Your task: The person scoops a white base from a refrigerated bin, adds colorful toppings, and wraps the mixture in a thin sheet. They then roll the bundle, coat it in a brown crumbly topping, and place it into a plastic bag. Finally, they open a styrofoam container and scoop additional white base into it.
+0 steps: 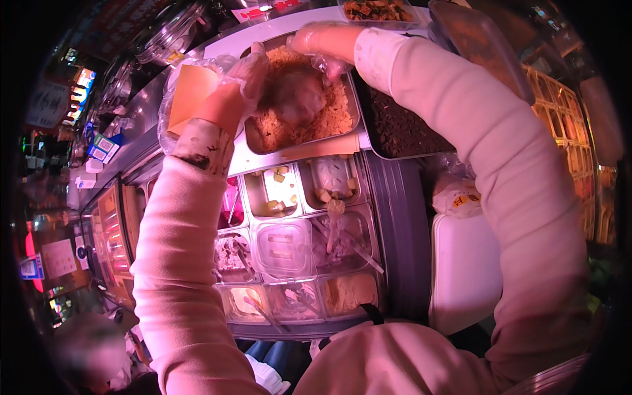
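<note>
Both my hands wear thin clear plastic gloves and reach over a metal tray (263,158) filled with orange-brown crumbly food (332,118). My left hand (237,85) cups a dark, blurred rounded lump (296,95) just above the crumbs. A tan paper sheet inside clear plastic (191,92) lies against the back of that hand and wrist. At the tray's far end my right hand (322,41) has its fingers curled down toward the lump. What those fingers hold is hidden.
A tray of dark food (395,128) sits right of the crumbs. Nearer me are several small metal bins (329,191) with fillings, spoons and a clear plastic lid (283,247). A white box (464,270) stands at right. A blurred person (92,355) is at lower left.
</note>
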`<state>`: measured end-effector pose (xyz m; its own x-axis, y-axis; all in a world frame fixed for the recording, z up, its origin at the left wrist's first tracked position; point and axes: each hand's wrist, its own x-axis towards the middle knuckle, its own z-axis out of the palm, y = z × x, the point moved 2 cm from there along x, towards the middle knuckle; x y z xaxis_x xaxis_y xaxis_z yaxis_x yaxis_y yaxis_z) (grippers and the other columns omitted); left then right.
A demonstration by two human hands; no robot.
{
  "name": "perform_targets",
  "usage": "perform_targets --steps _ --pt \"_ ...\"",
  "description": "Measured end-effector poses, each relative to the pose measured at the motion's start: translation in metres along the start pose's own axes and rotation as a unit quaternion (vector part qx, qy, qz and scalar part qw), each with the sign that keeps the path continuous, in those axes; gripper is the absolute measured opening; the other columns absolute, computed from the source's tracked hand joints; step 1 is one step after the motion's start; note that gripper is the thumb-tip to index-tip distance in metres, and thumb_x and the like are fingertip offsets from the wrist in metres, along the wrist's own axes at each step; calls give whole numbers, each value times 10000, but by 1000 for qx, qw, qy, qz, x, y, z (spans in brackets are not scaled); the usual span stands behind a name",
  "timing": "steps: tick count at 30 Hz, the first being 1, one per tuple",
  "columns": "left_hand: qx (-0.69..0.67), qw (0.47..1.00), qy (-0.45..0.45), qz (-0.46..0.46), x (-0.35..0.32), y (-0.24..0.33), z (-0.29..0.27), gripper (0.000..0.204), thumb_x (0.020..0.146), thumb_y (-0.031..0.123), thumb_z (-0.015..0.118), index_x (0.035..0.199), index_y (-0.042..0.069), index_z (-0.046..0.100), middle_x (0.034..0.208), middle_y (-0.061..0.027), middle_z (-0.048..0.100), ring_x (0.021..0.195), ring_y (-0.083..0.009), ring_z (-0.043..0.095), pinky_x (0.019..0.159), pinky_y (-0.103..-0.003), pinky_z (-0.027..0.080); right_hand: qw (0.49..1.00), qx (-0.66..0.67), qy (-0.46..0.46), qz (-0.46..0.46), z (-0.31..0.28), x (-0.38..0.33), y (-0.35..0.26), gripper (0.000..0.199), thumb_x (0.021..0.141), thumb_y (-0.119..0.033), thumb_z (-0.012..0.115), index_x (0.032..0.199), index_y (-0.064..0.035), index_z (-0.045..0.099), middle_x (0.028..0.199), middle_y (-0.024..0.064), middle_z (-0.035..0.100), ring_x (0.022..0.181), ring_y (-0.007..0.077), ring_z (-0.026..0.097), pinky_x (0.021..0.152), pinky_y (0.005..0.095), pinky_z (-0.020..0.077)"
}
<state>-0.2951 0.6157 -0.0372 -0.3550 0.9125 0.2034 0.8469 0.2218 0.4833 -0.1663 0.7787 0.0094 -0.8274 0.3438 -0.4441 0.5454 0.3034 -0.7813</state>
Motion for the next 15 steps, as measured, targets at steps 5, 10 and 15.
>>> perform_targets --steps 5,10,15 --pt "31 961 -139 -239 40 75 -14 660 1125 450 160 1493 -45 395 1335 -251 645 1325 -426 563 1086 -462 460 917 -375 98 -97 -14 27 -1 349 864 -250 652 1144 -81 776 1120 189 759 1038 339 733 858 443 582" --pt "194 967 -147 -73 34 33 9 742 973 229 683 1554 -44 310 1319 -261 640 1191 -397 650 989 -414 550 917 -370 98 -116 13 24 -8 318 823 -143 675 1105 -51 791 1123 195 758 1048 345 737 881 450 571" --pt "14 969 -215 -118 7 42 -9 772 1056 567 461 1459 -87 389 1200 -175 686 1060 -310 695 922 -414 574 925 -372 -6 -81 4 -19 -8 284 884 -102 587 1082 15 754 1022 222 756 1009 341 753 814 447 586"
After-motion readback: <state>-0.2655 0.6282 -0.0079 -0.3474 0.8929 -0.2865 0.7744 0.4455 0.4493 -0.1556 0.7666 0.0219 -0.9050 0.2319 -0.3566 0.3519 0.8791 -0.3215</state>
